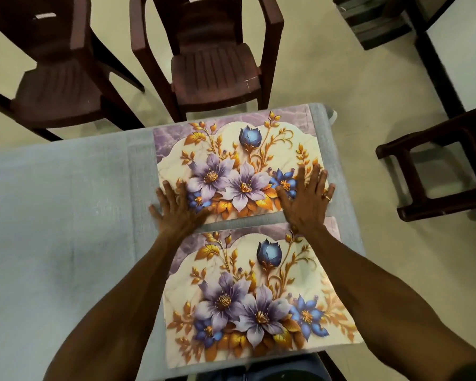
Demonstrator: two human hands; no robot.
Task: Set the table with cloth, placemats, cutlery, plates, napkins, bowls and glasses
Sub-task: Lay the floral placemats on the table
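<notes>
A pale grey cloth (52, 204) covers the table. Two floral placemats lie on its right end, one behind the other. The far placemat (231, 149) shows purple and blue flowers with gold leaves. My left hand (176, 207) presses flat on its near left corner, fingers spread. My right hand (307, 199) presses flat on its near right part, a ring on one finger. The near placemat (248, 298) lies under my forearms, partly hidden by them.
Two dark brown plastic chairs (212, 59) (50, 78) stand beyond the table's far edge. A brown stool (440, 166) stands to the right. A dark-framed piece of furniture (434, 50) fills the upper right corner. Cream floor surrounds the table.
</notes>
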